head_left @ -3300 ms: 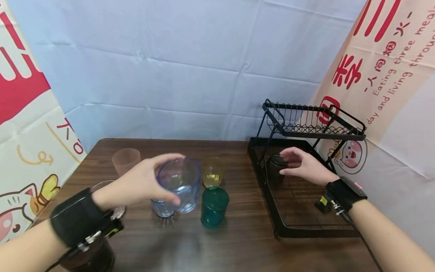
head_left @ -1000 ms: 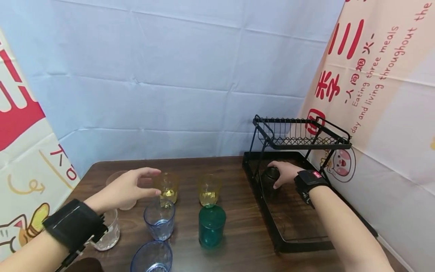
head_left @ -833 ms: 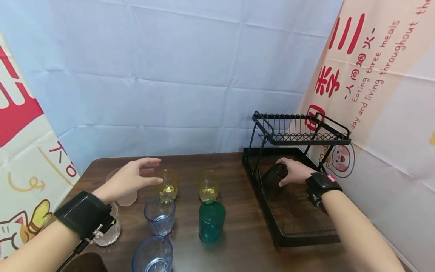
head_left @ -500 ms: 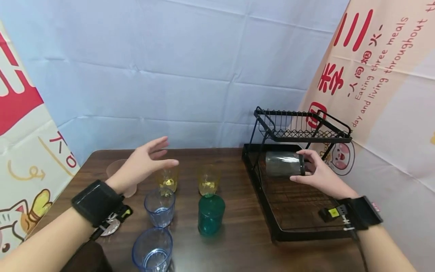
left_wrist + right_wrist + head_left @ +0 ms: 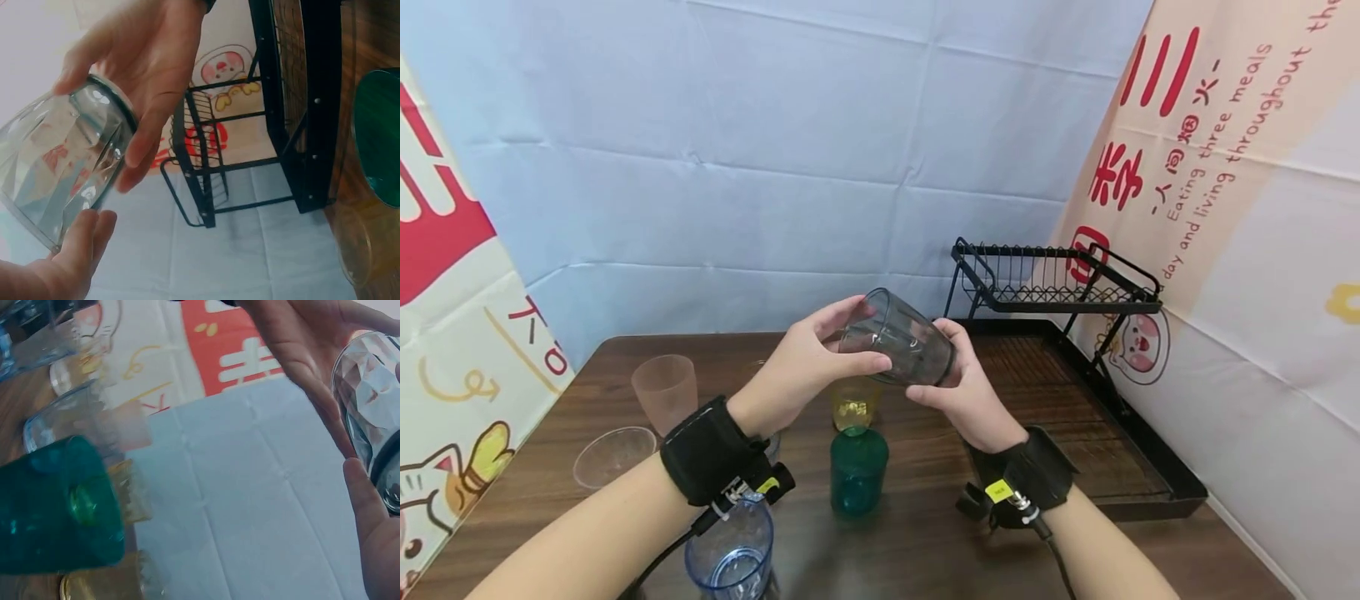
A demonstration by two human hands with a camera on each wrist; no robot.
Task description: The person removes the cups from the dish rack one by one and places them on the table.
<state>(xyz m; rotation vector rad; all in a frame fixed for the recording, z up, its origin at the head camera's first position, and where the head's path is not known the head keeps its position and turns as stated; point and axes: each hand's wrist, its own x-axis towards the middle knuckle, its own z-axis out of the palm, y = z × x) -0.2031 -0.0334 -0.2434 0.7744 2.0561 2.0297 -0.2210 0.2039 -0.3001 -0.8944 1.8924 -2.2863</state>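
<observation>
A smoky grey glass (image 5: pixel 910 342) is tilted in the air above the middle of the table, its rim up toward the left. My left hand (image 5: pixel 805 358) grips it at the rim end, thumb across the near side. The base end is held by my right hand (image 5: pixel 966 396), thumb below and fingers behind. In the left wrist view the faceted wall of the grey glass (image 5: pixel 69 156) shows between both hands. A teal glass (image 5: pixel 858 471) stands below them, with a yellow glass (image 5: pixel 853 407) behind it. A blue glass (image 5: pixel 733 550) stands under my left forearm.
A black two-tier dish rack (image 5: pixel 1060 296) stands on the right, with its lower tray (image 5: pixel 1180 492) on the table. Toward the left are a pink glass (image 5: pixel 662 387) and a clear glass (image 5: pixel 613 458). Cloth sheets (image 5: pixel 775 208) hang behind the table.
My right hand has lifted the grey glass out of the rack and carried it left. My left hand, earlier holding a blue glass and then raised with nothing, now grips the grey glass too.
</observation>
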